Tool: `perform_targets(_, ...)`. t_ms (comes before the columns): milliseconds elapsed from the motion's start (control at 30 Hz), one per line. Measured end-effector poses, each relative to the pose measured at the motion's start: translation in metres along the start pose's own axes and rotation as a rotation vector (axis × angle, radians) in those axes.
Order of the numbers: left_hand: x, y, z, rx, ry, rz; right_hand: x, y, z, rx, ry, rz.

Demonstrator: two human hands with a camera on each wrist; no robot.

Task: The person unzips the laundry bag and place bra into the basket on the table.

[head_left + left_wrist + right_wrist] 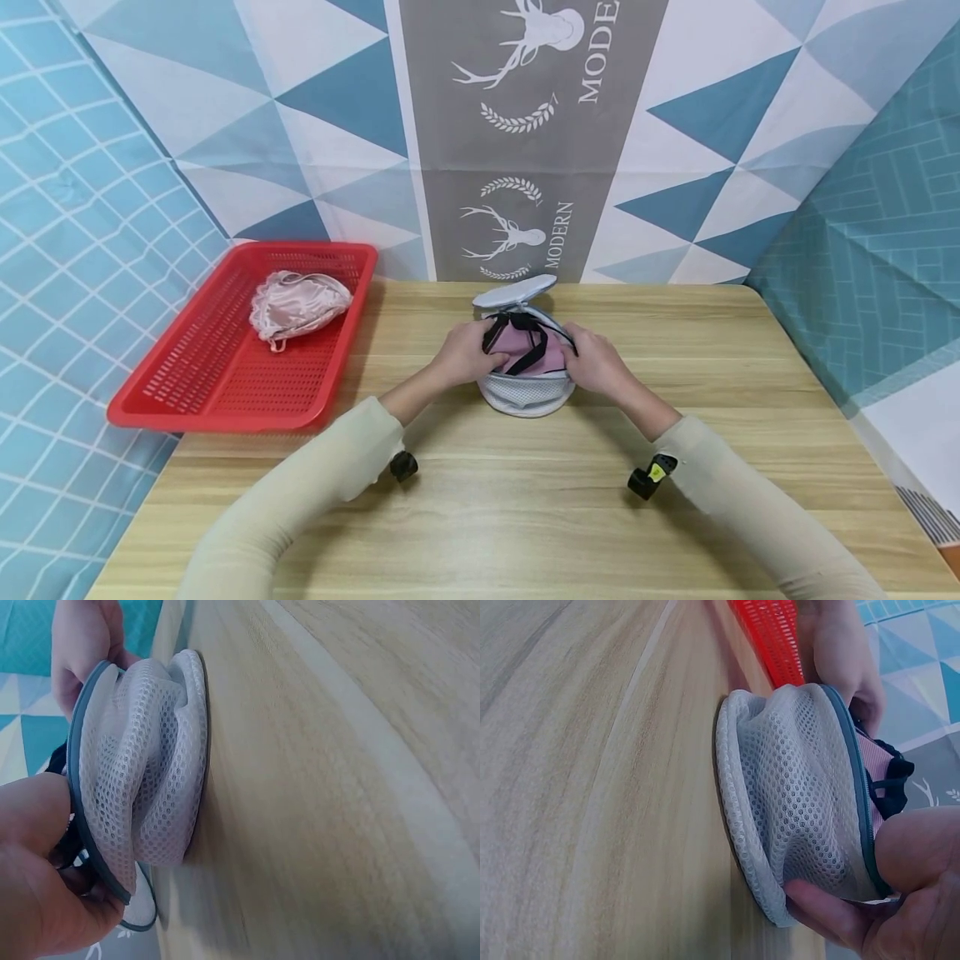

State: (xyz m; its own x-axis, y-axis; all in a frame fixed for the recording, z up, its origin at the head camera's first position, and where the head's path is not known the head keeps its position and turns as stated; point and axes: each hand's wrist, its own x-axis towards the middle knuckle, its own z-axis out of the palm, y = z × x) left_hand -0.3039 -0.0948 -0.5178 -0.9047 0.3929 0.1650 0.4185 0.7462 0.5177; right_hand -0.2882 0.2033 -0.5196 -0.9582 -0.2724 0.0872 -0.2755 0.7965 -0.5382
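A round white mesh laundry bag [527,395] with a blue-grey zip rim sits on the table, its lid [516,292] flipped up at the back. Inside lies a folded pink garment [551,357] with black straps, perhaps a bra; most of it is hidden from the wrist views. My left hand [467,354] grips the left side of the rim, thumb over the pink fabric. On the opposite side, my right hand [596,362] holds the rim, and in the right wrist view its fingers [829,907] press against the mesh [795,802].
To the left stands a red plastic basket [225,421] with perforated walls. A pale pink satin garment with lace trim [300,304] lies in it. The wooden table [517,517] meets patterned wall coverings at the back and sides.
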Motion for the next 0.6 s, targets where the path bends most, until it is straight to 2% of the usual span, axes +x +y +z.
perform_targets(200,-0.003,-0.003,-0.006,-0.035,0.012,0.003,0.001,0.006,-0.002,0.013,-0.007,0.002)
perform_targets(433,-0.009,-0.012,-0.019,-0.123,-0.005,0.006,0.001,0.007,-0.004,0.093,-0.037,0.03)
perform_targets(533,-0.014,-0.012,-0.023,-0.153,0.012,-0.009,-0.005,-0.004,-0.011,0.103,-0.037,0.01)
perform_targets(600,-0.024,0.001,-0.035,-0.16,0.013,0.001,-0.013,-0.02,-0.021,0.131,-0.033,-0.001)
